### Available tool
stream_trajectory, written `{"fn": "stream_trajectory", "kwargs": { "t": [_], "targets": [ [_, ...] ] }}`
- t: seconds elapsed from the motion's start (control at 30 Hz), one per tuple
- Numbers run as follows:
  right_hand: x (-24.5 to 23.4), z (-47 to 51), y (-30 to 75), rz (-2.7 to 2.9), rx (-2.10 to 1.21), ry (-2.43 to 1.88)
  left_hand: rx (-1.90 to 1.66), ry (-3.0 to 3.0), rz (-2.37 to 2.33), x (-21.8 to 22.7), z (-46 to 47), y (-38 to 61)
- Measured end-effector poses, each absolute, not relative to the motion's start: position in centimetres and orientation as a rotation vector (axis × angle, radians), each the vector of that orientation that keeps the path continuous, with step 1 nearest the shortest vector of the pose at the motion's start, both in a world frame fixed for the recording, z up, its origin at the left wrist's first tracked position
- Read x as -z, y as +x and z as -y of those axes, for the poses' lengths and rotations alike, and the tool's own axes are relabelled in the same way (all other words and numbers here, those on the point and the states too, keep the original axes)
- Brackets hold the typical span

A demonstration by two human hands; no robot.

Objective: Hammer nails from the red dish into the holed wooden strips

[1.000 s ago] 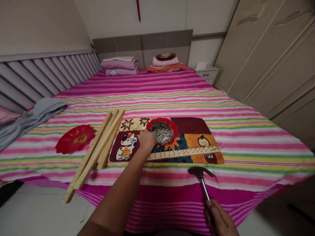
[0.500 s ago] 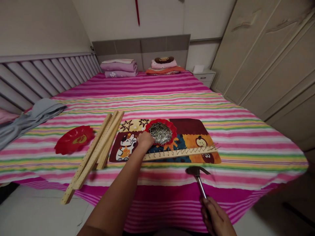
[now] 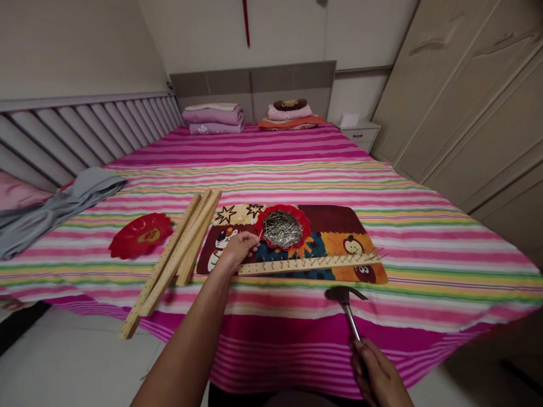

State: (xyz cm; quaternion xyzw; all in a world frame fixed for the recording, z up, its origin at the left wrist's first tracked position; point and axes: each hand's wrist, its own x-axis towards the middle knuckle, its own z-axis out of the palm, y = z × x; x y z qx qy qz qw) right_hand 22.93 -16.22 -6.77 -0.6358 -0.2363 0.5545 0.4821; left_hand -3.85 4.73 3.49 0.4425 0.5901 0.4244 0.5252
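My left hand is pinched closed on a thin nail, just left of a scalloped red dish heaped with loose nails. Below the dish lies a wooden strip with a row of nails standing in it, most of them leaning; its left end has bare holes. Both rest on a patterned mat with cartoon pictures. Low at the right, my right hand is wrapped around the dark grip of a claw hammer, whose head hovers near the mat's front edge.
Several wooden strips with holes are piled left of the mat, some jutting past the bed's edge. A second red dish sits farther left. Grey clothing lies by the bed rail. Folded bedding is stacked at the headboard.
My left hand has drawn back left from the red dish's rim, and a nail now shows at its fingertips. The right hand keeps hold of the hammer. The whole view has shifted slightly.
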Motion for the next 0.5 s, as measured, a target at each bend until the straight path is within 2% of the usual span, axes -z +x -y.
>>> {"fn": "stream_trajectory", "kwargs": {
  "t": [0.17, 0.5],
  "targets": [
    [6.0, 16.1, 22.8, 0.622, -1.336, -1.606, -1.083, 0.899, -1.357, -3.3, -3.4, -5.1],
    [6.1, 16.1, 23.1, 0.614, -1.357, -1.586, -0.942, 0.784, -1.212, -4.0, -0.2, -6.7]
  ]
}}
